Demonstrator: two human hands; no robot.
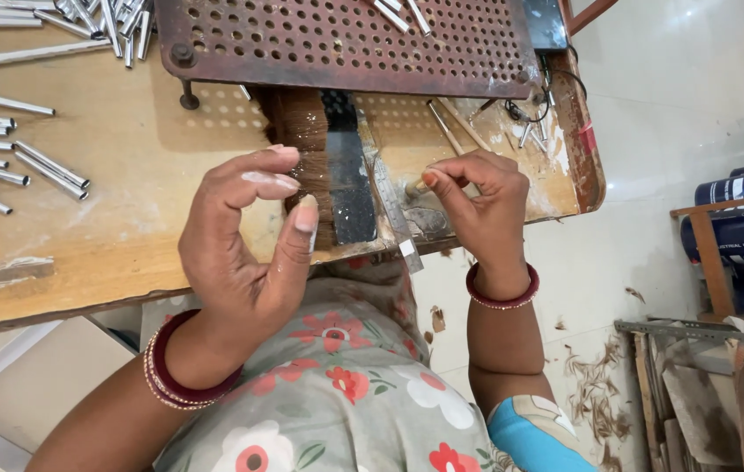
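Note:
My left hand point(245, 236) is raised over the front edge of the wooden bench point(110, 210), fingers curled and apart, its fingertips touching a wide bundle of brown bristles point(306, 131) that lies beside a black block point(346, 175). My right hand point(472, 205) is closed, pinching a small tuft of bristles point(416, 185) between thumb and fingers. A thin metal strip point(389, 201) runs between the two hands.
A rusty perforated metal plate point(346, 39) stands on short legs at the back. Several shiny metal tubes point(5, 149) lie scattered at the left. Blue cans point(743, 227) sit on a stand at the right; bristle scraps litter the floor point(595, 393).

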